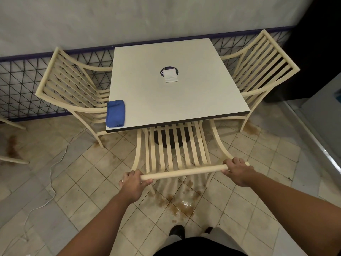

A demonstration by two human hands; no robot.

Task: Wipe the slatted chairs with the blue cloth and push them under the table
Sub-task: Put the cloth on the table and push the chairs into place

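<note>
A cream slatted chair [177, 146] stands in front of me with its seat partly under the white square table [193, 100]. My left hand [133, 183] grips the left end of its top rail [184, 172], and my right hand [237, 169] grips the right end. The folded blue cloth [115, 113] lies on the table's near left corner, apart from both hands. A second slatted chair [72, 85] sits tucked at the table's left side, and a third [262, 71] at its right side.
A white card holder [170, 75] stands on a dark round mark at the table's middle. A black mesh fence [22, 85] runs behind. A white cable [53, 163] trails over the floor tiles at left. Brown wet stains [184, 204] spread below the near chair.
</note>
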